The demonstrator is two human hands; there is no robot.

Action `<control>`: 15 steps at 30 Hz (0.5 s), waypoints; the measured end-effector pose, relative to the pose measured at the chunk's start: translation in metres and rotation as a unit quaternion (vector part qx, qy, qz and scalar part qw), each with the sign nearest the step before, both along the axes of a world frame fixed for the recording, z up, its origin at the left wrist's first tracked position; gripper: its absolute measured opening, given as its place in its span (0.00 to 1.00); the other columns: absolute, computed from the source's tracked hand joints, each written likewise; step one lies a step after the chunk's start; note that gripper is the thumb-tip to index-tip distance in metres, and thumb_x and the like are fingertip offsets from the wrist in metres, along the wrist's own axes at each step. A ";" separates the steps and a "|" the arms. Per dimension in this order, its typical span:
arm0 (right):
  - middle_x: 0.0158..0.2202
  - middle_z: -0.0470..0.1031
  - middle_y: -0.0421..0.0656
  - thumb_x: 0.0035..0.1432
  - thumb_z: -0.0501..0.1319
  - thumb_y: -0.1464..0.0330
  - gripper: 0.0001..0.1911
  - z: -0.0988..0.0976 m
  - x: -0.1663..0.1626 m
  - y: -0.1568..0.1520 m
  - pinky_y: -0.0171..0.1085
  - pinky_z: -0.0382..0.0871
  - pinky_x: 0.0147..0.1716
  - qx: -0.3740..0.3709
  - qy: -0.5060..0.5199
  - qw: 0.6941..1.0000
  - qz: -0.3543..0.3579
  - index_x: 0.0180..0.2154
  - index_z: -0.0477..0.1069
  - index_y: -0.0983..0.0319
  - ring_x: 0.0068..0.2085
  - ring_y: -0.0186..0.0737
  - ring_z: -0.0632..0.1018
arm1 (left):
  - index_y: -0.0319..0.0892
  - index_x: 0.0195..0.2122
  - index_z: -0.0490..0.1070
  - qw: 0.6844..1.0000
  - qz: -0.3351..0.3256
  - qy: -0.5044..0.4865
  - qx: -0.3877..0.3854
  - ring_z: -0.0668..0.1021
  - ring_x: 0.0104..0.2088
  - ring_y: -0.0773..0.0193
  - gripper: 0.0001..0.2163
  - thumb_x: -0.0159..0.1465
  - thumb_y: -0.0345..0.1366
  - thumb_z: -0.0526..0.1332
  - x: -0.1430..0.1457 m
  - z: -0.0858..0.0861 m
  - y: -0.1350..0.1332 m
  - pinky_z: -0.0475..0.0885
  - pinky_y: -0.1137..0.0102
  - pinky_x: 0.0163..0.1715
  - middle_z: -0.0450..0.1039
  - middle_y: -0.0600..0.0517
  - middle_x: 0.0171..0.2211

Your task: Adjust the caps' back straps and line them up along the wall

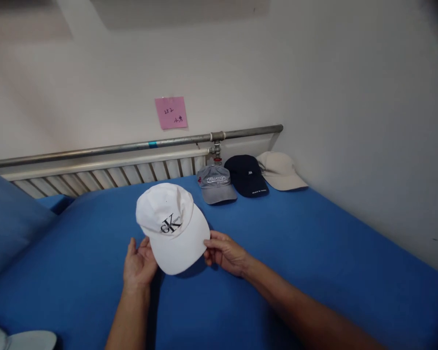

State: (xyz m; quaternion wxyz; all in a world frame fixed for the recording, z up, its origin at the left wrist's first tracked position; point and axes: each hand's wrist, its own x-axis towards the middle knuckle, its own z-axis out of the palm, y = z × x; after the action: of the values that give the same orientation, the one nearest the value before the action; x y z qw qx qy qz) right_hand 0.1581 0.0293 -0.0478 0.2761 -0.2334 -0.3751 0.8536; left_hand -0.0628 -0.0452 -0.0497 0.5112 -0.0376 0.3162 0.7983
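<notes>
A white baseball cap (182,243) with a black "CK" print is held up above the blue bedding, its brim tilted down toward me. My right hand (224,252) pinches the right edge of the brim between thumb and fingers. Close by the cap's left side, my left hand (140,262) is turned palm up with the thumb spread away. Its fingertips go out of sight behind the cap, so I cannot tell whether they touch it.
Along the far edge stand a grey cap (217,185), a dark navy cap (247,175) and a cream cap (282,170). A pale cap (31,340) shows at bottom left. Behind are a radiator (131,175), a metal pipe (124,148) and a pink note (171,113).
</notes>
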 end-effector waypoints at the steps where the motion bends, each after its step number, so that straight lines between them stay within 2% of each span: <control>1: 0.21 0.71 0.37 0.44 0.69 0.70 0.13 -0.001 -0.007 0.007 0.31 0.65 0.21 0.000 0.006 1.000 -0.012 0.33 0.69 0.65 0.22 0.30 0.72 | 0.32 0.57 0.64 1.000 0.002 0.008 -0.018 0.82 0.31 0.59 0.24 0.70 0.43 0.42 0.003 -0.001 0.002 0.78 0.68 0.32 0.79 0.42 0.30; 6: 0.21 0.70 0.35 0.43 0.70 0.69 0.14 -0.008 -0.043 0.049 0.29 0.63 0.20 0.004 0.026 0.997 -0.068 0.32 0.68 0.63 0.22 0.29 0.71 | 0.31 0.51 0.67 0.991 0.022 0.068 -0.109 0.81 0.37 0.58 0.20 0.69 0.41 0.48 0.018 -0.003 0.012 0.78 0.65 0.38 0.76 0.38 0.39; 11: 0.21 0.69 0.34 0.43 0.69 0.71 0.12 -0.012 -0.079 0.088 0.29 0.64 0.20 0.005 0.048 0.993 -0.104 0.29 0.67 0.62 0.22 0.29 0.71 | 0.35 0.39 0.72 0.982 0.020 0.131 -0.138 0.79 0.42 0.58 0.15 0.69 0.39 0.49 0.030 -0.004 0.018 0.72 0.61 0.51 0.74 0.39 0.44; 15: 0.21 0.70 0.34 0.46 0.68 0.72 0.10 -0.012 -0.104 0.117 0.29 0.65 0.21 -0.005 0.058 0.991 -0.124 0.31 0.68 0.62 0.22 0.28 0.71 | 0.37 0.35 0.74 0.976 0.026 0.148 -0.155 0.79 0.44 0.58 0.14 0.69 0.36 0.50 0.037 -0.004 0.022 0.69 0.58 0.54 0.75 0.42 0.44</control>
State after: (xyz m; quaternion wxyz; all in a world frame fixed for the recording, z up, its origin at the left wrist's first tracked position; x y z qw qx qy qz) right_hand 0.0544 0.1465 -0.0600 0.3997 -0.2292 -0.3222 0.8270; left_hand -0.0253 -0.0227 -0.0533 0.4258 -0.0059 0.5072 0.7493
